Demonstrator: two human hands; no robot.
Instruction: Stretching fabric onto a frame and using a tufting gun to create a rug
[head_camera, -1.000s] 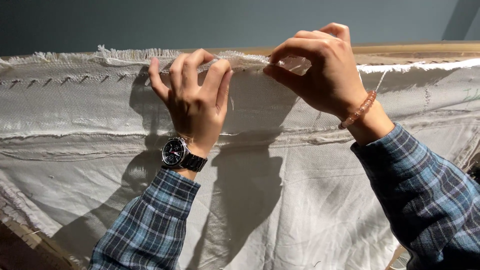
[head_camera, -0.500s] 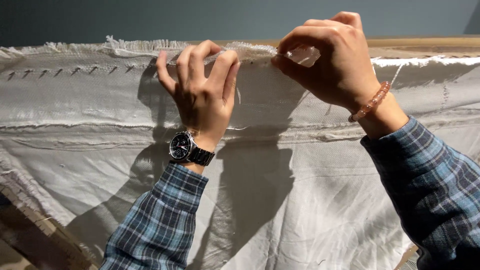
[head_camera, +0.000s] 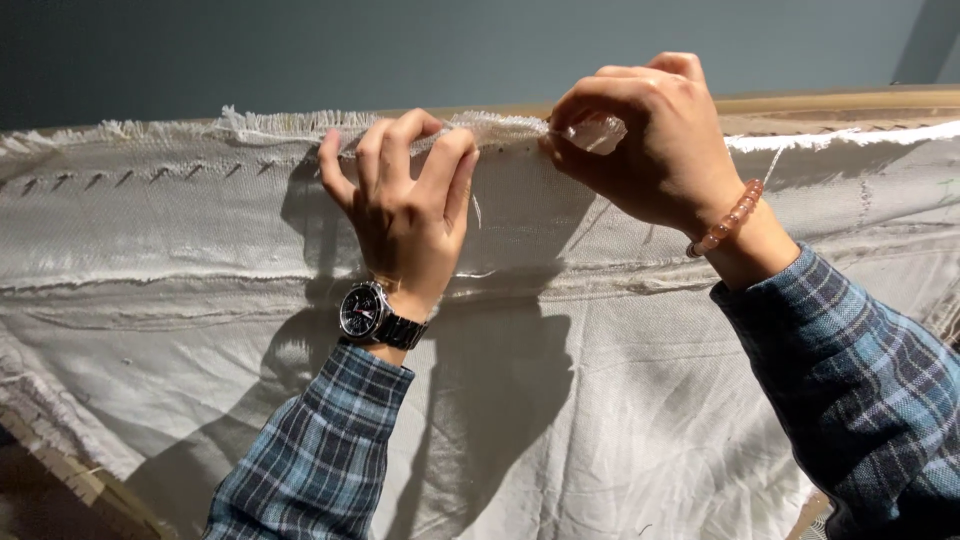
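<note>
A large off-white canvas cloth (head_camera: 620, 400) hangs over a wooden stretcher bar (head_camera: 850, 105), its frayed top edge folded along the bar. My left hand (head_camera: 405, 215), with a dark wristwatch, presses fingers flat against the frayed edge near the middle. My right hand (head_camera: 650, 140), with a pink bead bracelet, pinches the cloth's top edge against the bar just to the right of the left hand. Whether something small sits in the pinch is hidden by the fingers. A row of staples (head_camera: 130, 178) runs along the cloth at upper left.
A grey-blue wall (head_camera: 450, 50) stands behind the bar. A wooden frame piece (head_camera: 70, 480) shows at the bottom left under the cloth. Loose folds of canvas hang below both arms.
Both hands have kept their hold on the cloth's top edge. The view has shifted slightly, with the hands now a little lower and further right in the picture.
</note>
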